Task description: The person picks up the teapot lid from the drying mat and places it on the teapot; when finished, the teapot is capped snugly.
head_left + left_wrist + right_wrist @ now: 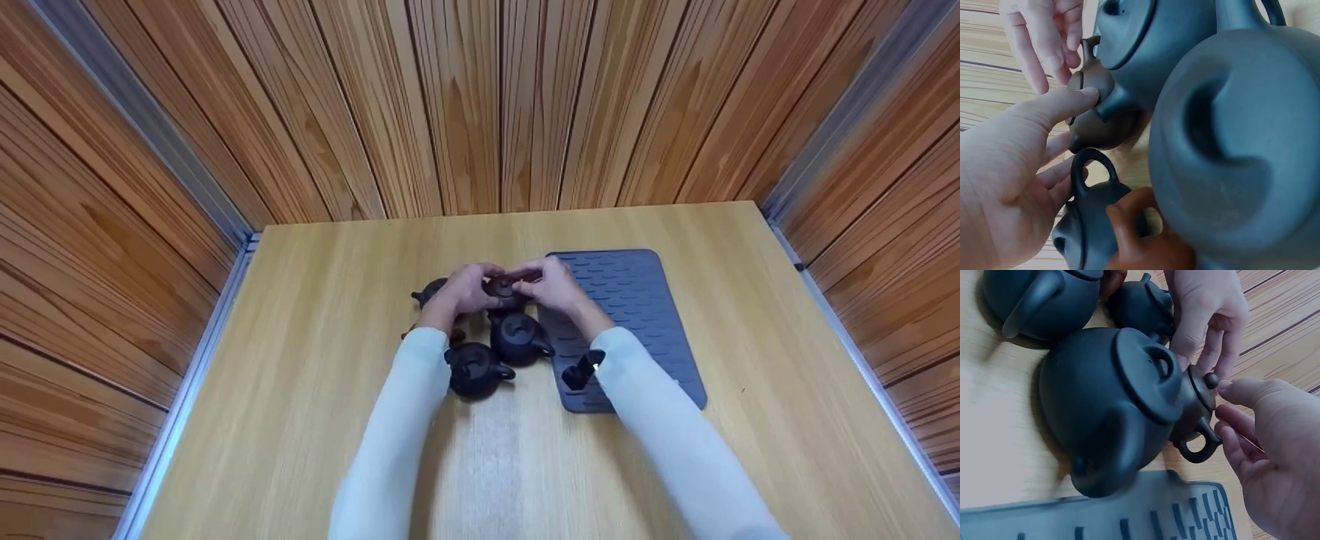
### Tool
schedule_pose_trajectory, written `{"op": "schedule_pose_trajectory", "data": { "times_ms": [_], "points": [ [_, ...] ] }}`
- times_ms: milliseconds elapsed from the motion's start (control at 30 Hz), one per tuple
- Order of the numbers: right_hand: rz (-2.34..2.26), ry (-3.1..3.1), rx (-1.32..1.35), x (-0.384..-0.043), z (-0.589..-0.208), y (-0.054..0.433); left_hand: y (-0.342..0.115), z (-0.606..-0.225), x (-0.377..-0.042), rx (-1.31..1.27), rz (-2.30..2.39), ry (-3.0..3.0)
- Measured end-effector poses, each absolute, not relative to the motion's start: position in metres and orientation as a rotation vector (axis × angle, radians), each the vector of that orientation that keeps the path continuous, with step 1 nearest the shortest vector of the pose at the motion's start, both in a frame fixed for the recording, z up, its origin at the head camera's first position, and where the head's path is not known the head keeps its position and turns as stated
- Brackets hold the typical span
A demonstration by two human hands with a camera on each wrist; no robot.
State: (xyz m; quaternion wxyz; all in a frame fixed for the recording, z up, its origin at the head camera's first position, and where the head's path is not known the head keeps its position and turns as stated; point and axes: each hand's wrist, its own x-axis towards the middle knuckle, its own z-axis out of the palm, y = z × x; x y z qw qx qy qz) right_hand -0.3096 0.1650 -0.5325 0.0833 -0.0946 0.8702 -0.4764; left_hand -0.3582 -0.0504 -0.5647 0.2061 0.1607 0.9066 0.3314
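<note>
A small brown teapot with a round lid knob stands at the far end of a cluster of teapots. My left hand holds its spout side, thumb against the body and fingers round the far side. At its looped handle is my right hand, thumb tip by the knob and fingertips beside the handle, fingers loosely extended. A large black teapot stands just nearer to me, partly hiding the brown one in the right wrist view. Below my left hand sits a small black teapot.
Another black teapot stands at the front of the cluster. A reddish-brown teapot is mostly hidden by my left arm. To the right lies a dark grey ribbed mat. Wooden panel walls surround the table.
</note>
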Motion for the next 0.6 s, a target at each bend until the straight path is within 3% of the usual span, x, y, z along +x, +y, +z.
{"op": "schedule_pose_trajectory", "data": {
  "times_ms": [233,600],
  "points": [
    [-1.457,2.535,-0.290,-0.307,-0.525,0.179,-0.058,-0.513,-0.325,0.489,0.858,2.536],
    [-1.514,2.515,-0.491,-0.293,-0.520,0.218,-0.090,-0.494,-0.304,0.693,0.998,2.552]
  ]
}}
